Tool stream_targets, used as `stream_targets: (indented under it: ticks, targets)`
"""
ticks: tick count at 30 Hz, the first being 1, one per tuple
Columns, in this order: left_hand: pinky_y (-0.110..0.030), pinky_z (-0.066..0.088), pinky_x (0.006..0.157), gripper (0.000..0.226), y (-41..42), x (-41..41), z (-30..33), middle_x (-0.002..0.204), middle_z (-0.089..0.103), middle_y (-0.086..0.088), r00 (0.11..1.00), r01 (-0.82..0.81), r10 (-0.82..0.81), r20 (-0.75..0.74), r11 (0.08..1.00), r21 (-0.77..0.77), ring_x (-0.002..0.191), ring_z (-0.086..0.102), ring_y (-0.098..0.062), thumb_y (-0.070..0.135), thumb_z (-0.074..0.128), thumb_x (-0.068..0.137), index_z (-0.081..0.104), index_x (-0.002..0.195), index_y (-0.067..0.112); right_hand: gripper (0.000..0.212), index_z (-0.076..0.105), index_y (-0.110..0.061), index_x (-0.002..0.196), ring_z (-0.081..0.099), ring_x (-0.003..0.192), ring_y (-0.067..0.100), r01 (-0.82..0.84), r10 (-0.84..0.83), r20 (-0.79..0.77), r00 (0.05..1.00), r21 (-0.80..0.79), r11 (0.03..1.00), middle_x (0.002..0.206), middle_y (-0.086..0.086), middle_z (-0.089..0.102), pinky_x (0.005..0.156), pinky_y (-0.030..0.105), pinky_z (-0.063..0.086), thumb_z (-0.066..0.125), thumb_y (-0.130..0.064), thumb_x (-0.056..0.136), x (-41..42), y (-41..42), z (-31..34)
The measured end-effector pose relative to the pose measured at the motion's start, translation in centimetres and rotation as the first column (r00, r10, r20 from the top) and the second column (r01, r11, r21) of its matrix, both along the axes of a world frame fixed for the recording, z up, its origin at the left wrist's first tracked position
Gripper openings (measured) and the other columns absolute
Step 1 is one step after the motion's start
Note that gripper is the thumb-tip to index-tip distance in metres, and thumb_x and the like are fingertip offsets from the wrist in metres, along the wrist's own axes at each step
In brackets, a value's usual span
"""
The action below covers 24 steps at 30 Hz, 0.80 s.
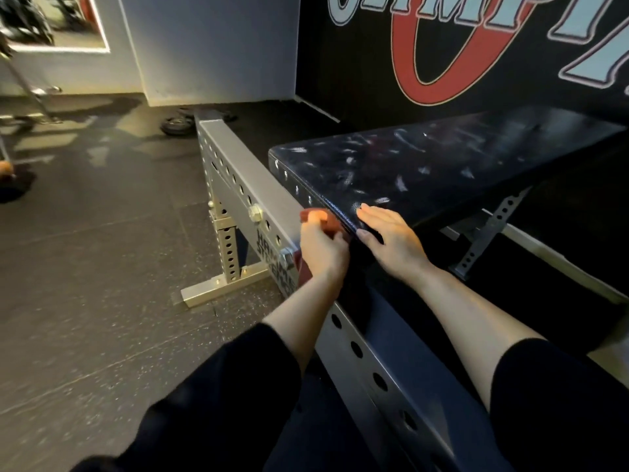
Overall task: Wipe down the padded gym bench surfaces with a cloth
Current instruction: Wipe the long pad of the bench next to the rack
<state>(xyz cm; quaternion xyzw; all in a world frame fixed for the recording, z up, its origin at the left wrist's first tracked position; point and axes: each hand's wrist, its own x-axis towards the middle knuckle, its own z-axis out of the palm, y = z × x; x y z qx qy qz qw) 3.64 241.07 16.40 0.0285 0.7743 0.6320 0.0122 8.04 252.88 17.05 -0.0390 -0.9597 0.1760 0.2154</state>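
Left hand gripping soft red cloth, bunching easily, rubbing pad edge; right hand pressing flat, fingers straight, on slick vinyl.

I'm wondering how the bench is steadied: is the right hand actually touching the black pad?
Touching. The head view shows the right hand lying flat, fingers straight, on the near corner of the black pad.

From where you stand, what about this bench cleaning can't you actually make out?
All from the head view:
- Red cloth: mostly hidden by the left hand gripping it.
- Bench pad far end: cut off by the right edge.
- Pad's near edge under the right hand: covered by the palm.
- Lettering on the steel frame: partly hidden by the left wrist.
- Wall logo: cropped at the top.
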Motion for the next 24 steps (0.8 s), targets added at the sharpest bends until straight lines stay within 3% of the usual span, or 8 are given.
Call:
stream_targets:
  ticks: [3,5,7,10,13,17,20,24]
  targets:
    - [-0.029,0.043,0.097,0.031,-0.8,2.3,-1.7,0.109,0.062,-0.002,0.989,0.100,-0.100,-0.107,0.995,-0.009,0.104,0.057,-0.017,0.008,0.068,0.081,0.056,0.107,0.018,0.044,0.049,-0.010,0.137,0.035,0.138,0.020,0.002,-0.002,0.009,1.000,0.006,1.000,0.145,0.003,0.045,0.114,0.023,0.020,0.056,-0.022,0.095,0.1,-0.1,0.1]
    - [-0.039,0.050,0.094,0.030,-1.1,0.7,-1.5,0.103,0.062,0.000,0.995,0.079,-0.076,-0.064,0.996,0.047,0.099,0.060,-0.018,0.008,0.067,0.081,0.054,0.103,0.022,0.045,0.048,-0.010,0.138,0.033,0.138,0.020,-0.003,0.003,0.029,1.000,0.010,1.000,0.146,0.003,0.044,0.112,0.018,0.015,0.055,-0.023,0.096,0.2,0.0,0.2]
    - [-0.041,0.049,0.096,0.033,-1.0,-1.4,-0.3,0.111,0.057,-0.002,1.000,0.025,-0.025,-0.003,0.997,0.071,0.103,0.057,-0.019,0.007,0.063,0.084,0.052,0.111,0.023,0.045,0.047,-0.011,0.139,0.031,0.139,0.018,-0.011,0.011,0.051,0.999,-0.003,1.000,0.147,0.002,0.043,0.111,0.016,0.013,0.054,-0.024,0.096,0.3,0.1,0.3]
    - [-0.032,0.040,0.104,0.037,-0.1,-1.9,0.7,0.123,0.056,-0.001,1.000,0.019,-0.018,-0.008,0.996,0.086,0.115,0.052,-0.018,0.009,0.057,0.089,0.054,0.124,0.021,0.046,0.047,-0.011,0.139,0.031,0.139,0.018,-0.004,0.005,0.045,0.999,-0.032,0.999,0.147,0.002,0.043,0.112,0.019,0.015,0.055,-0.024,0.095,0.1,0.1,0.2]
    - [-0.017,0.035,0.099,0.035,-0.2,1.5,-0.1,0.123,0.060,0.001,0.985,0.083,-0.085,-0.148,0.996,-0.017,0.115,0.054,-0.012,0.004,0.059,0.088,0.061,0.121,0.015,0.045,0.051,-0.009,0.136,0.036,0.136,0.024,-0.001,0.001,0.003,1.000,-0.024,1.000,0.144,0.005,0.047,0.113,0.025,0.020,0.059,-0.022,0.093,-0.1,0.1,0.0]
    - [-0.022,0.039,0.101,0.038,-1.8,1.6,-1.7,0.115,0.061,0.004,0.959,0.087,-0.101,-0.263,0.994,-0.066,0.111,0.055,-0.012,-0.002,0.065,0.079,0.064,0.112,0.016,0.045,0.051,-0.010,0.136,0.037,0.136,0.024,0.003,-0.004,-0.006,1.000,-0.024,1.000,0.144,0.005,0.047,0.113,0.027,0.021,0.059,-0.022,0.093,-0.1,0.0,-0.3]
    - [-0.027,0.040,0.099,0.033,-1.6,-2.3,0.0,0.116,0.060,0.000,0.982,0.006,-0.013,-0.186,0.999,-0.038,0.109,0.053,-0.017,0.005,0.066,0.080,0.063,0.112,0.015,0.046,0.050,-0.010,0.137,0.035,0.138,0.022,-0.004,0.005,0.013,1.000,-0.043,0.999,0.144,0.004,0.046,0.113,0.025,0.019,0.058,-0.023,0.094,-0.1,0.1,-0.1]
    - [-0.030,0.040,0.094,0.027,-1.1,-3.3,-0.4,0.113,0.059,0.001,0.992,0.054,-0.065,-0.104,0.993,-0.104,0.107,0.054,-0.018,0.013,0.063,0.085,0.058,0.109,0.021,0.045,0.050,-0.012,0.137,0.034,0.138,0.021,0.012,-0.011,0.021,1.000,-0.062,0.998,0.145,0.004,0.046,0.114,0.027,0.020,0.057,-0.024,0.094,-0.1,-0.1,0.2]
